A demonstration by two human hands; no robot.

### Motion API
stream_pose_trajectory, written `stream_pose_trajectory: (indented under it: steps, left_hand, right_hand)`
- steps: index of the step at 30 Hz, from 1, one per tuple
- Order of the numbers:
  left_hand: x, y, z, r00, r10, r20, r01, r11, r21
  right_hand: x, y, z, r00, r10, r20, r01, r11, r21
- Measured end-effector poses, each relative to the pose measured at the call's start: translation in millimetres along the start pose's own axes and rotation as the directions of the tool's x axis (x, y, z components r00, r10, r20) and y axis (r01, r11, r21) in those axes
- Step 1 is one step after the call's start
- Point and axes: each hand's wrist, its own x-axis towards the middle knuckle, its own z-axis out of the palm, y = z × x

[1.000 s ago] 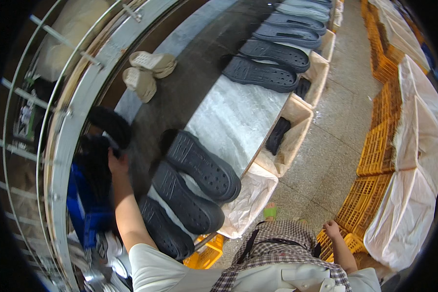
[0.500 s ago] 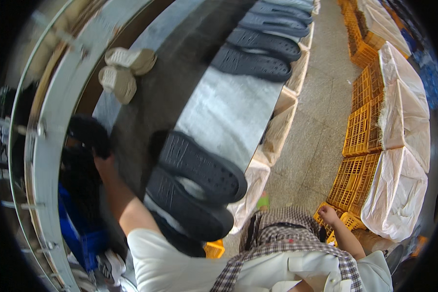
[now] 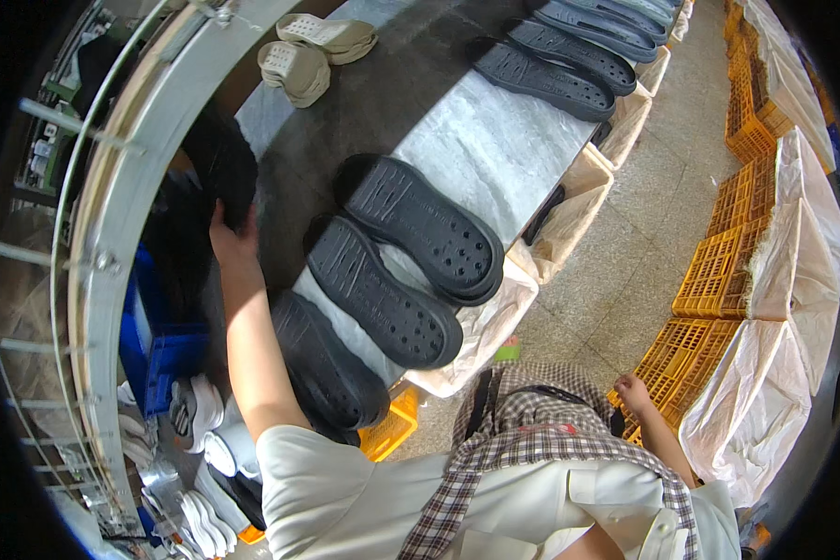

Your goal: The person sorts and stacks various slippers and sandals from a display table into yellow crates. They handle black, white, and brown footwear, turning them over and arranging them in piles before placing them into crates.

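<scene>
In the head view, reaching out at the left with the left hand [image 3: 236, 241], grasping the near end of a black piece [image 3: 226, 168], too dark to make out fully. Held there along the left side of the tabletop [image 3: 481, 159], beyond a blue bin [image 3: 173, 364]. Curled loosely at the near right, in the case of the right hand [image 3: 633, 392], beside yellow crates [image 3: 686, 359]; impossible to tell whether clenched on anything. Laid in a slanting row on the near part of the tabletop: black soles [image 3: 383, 294], dotted with holes. Set farther left: beige shoes [image 3: 327, 39]. Lined up far right: dark soles [image 3: 543, 79]. Placed along the right edge: pale-lined baskets [image 3: 574, 224].
</scene>
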Motion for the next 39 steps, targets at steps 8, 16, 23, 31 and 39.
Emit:
stream_pose_trajectory:
  steps: [8, 16, 23, 31, 39]
  left_hand:
    - [-203.0, 26.8, 16.5, 0.98, -0.075, 0.182, -0.001, 0.922, 0.388]
    - [-345.7, -21.9, 52.3, 0.796, -0.147, 0.587, -0.15, 0.892, 0.427]
    - [-414.7, -64.7, 68.6, 0.687, -0.265, 0.676, -0.084, 0.896, 0.436]
    - [-462.1, -136.8, 61.4, 0.443, -0.682, 0.583, 0.344, 0.729, 0.591]
    - [-527.2, -199.6, 26.1, 0.115, -0.853, 0.508, 0.643, 0.454, 0.617]
  right_hand:
    - [24.2, -8.5, -5.8, 0.98, -0.198, -0.026, 0.197, 0.98, -0.035]
    - [-28.2, -4.2, -38.6, 0.945, -0.299, -0.135, 0.301, 0.953, 0.0]
    - [-58.8, 48.5, -39.0, 0.967, -0.173, -0.189, 0.197, 0.974, 0.116]
    - [-98.5, -50.6, -84.5, 0.832, -0.397, -0.388, 0.551, 0.673, 0.493]
    - [-120.9, -169.6, -105.2, 0.785, -0.478, -0.394, 0.215, -0.386, 0.897]
